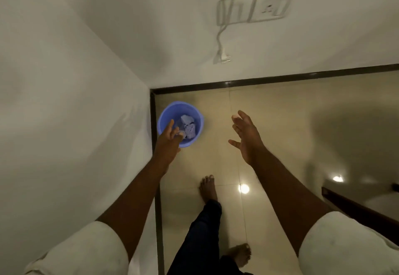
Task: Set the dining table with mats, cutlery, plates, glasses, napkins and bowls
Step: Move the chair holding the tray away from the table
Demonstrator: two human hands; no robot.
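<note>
1. Our left hand (170,137) reaches forward over the near rim of a blue bin (199,121), fingers loosely spread and relaxed, gripping nothing that we can see.
2. Our right hand (245,134) is held out in the air to the right of the bin, well apart from it, palm turned inward, fingers straight and thumb spread; it holds nothing.
3. We see crumpled paper (187,127), pale and bluish in this light, lying inside the bin; whether these are napkins we cannot tell.
4. We find the bin standing upright on the glossy beige tiled floor (269,123), tucked into the corner where two white walls meet, just beside the dark skirting (259,80).
5. We see none of the mats, cutlery, plates, glasses or bowls in this view; the crumpled paper in the bin is the only possible task thing.
6. We wear white short sleeves (92,251) on both arms and dark trousers (200,231); our bare feet (208,188) stand on the tiles, one ahead of the other.
7. On the far wall we see a white switch and socket plate (254,8), with a white cable hanging from it and an unplugged plug (224,56) dangling at its end.
8. At the lower right edge we see a dark wooden edge (356,210); what it belongs to we cannot tell.
9. Two bright light reflections (244,188) shine on the tiles near our forward foot.
</note>
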